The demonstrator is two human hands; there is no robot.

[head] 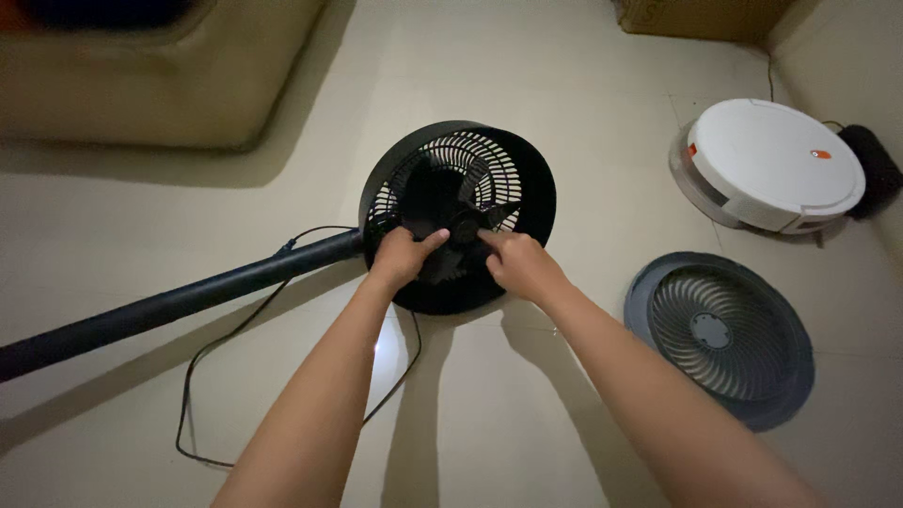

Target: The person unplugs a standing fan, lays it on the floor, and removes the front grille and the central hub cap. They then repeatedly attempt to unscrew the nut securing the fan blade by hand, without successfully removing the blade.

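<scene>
Two bare forearms rise from the bottom edge of the frame and meet just above its middle. The left hand is curled, fingers bent and thumb stretched toward the centre, gripping a black fan blade near its hub. The right hand is half closed, with its index finger and thumb pinched at the hub; whether they hold a small part there cannot be told.

Both hands rest on the open black fan head, which lies face up on the pale tiled floor at centre frame, its rear grille showing behind the blades. The fan's dark pole runs off toward the left edge, and a thin black cord loops across the floor beneath it.

At lower right, apart from the hands, lies a grey round grille cover. Farther off, at upper right, sits a white round robot vacuum. A beige cushioned piece of furniture fills the upper left.
</scene>
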